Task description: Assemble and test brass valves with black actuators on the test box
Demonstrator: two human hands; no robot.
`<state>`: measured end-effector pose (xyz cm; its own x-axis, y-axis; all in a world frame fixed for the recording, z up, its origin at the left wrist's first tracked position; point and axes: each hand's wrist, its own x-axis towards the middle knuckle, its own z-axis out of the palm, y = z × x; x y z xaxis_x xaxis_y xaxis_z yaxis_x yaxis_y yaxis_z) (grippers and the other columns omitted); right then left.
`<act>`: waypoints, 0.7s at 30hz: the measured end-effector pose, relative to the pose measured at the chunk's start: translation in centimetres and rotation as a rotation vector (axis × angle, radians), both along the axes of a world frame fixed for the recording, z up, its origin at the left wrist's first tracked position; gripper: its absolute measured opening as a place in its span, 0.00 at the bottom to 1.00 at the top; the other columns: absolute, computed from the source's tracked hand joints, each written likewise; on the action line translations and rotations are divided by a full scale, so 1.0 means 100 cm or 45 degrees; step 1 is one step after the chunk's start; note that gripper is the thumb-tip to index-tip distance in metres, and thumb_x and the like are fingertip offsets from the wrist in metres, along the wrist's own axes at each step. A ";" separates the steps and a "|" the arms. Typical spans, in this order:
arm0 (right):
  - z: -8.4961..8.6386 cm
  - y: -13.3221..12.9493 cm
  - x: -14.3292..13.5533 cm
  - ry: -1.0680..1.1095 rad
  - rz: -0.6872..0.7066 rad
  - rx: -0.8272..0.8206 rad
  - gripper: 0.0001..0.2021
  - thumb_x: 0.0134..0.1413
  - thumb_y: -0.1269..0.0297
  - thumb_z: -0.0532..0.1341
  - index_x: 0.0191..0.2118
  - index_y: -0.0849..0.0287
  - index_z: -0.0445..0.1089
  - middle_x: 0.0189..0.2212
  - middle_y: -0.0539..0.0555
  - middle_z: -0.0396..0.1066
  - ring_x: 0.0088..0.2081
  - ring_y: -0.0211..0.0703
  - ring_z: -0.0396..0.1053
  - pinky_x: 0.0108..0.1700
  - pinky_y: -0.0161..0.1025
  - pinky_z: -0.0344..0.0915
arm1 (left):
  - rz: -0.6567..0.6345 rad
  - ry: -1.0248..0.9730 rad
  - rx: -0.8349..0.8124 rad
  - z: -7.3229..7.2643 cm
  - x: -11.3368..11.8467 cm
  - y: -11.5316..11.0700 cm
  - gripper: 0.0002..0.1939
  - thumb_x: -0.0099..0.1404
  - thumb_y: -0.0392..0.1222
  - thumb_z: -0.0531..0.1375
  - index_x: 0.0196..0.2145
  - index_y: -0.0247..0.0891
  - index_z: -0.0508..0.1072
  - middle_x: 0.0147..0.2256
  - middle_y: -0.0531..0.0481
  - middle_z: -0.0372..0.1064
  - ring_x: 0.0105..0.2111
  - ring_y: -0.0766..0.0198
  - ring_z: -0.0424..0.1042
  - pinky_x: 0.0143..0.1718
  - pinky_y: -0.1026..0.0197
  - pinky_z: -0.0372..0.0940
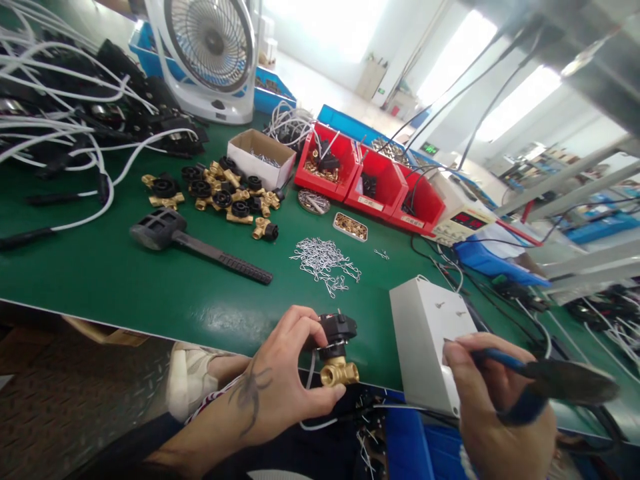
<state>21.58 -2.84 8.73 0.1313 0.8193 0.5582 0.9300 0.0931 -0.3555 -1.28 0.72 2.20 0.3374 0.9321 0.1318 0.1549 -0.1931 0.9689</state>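
My left hand (285,373) is closed on a brass valve (340,372) with a black motor head (338,327) on top, held upright at the table's front edge. A white cable hangs from it. My right hand (500,400) is closed around blue-handled pliers (575,383), whose blurred metal head points right. Its thumb and forefinger meet in front of a grey box (425,340) with two toggle switches; whether they pinch something small, I cannot tell. Beyond the valve lies a loose pile of wire spring clips (323,257), with a few more clips (381,254) to the right.
A black rubber mallet (200,247) lies on the left, before a cluster of brass valve bodies (220,190). Red bins (375,193), a white carton (263,160) and a small tray of brass parts (351,227) stand behind. A fan (210,60) and cabled units (100,127) fill the back left.
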 end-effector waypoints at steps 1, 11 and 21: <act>-0.002 0.001 -0.001 -0.061 0.069 -0.063 0.04 0.60 0.66 0.58 0.40 0.55 0.68 0.32 0.52 0.72 0.32 0.43 0.73 0.32 0.37 0.67 | 0.003 0.001 -0.002 0.000 0.000 0.000 0.22 0.48 0.33 0.68 0.38 0.43 0.64 0.47 0.51 0.62 0.47 0.58 0.67 0.48 0.55 0.67; 0.001 0.000 -0.003 -0.069 -0.012 0.006 0.03 0.60 0.64 0.58 0.40 0.55 0.68 0.33 0.52 0.72 0.33 0.43 0.72 0.32 0.37 0.67 | -0.008 -0.004 -0.020 -0.001 0.002 -0.001 0.37 0.51 0.38 0.66 0.59 0.47 0.63 0.51 0.49 0.62 0.48 0.55 0.68 0.53 0.49 0.68; 0.003 0.001 -0.002 -0.016 0.007 0.043 0.04 0.59 0.66 0.60 0.40 0.54 0.67 0.33 0.52 0.71 0.32 0.42 0.71 0.33 0.38 0.67 | -0.001 -0.010 0.011 0.000 0.002 0.000 0.36 0.52 0.37 0.65 0.58 0.45 0.64 0.50 0.49 0.62 0.48 0.57 0.68 0.53 0.53 0.67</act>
<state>21.39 -2.71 9.07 0.1197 0.8008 0.5868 0.9339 0.1097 -0.3402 -1.04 0.72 2.24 0.3373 0.9305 0.1426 0.1469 -0.2016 0.9684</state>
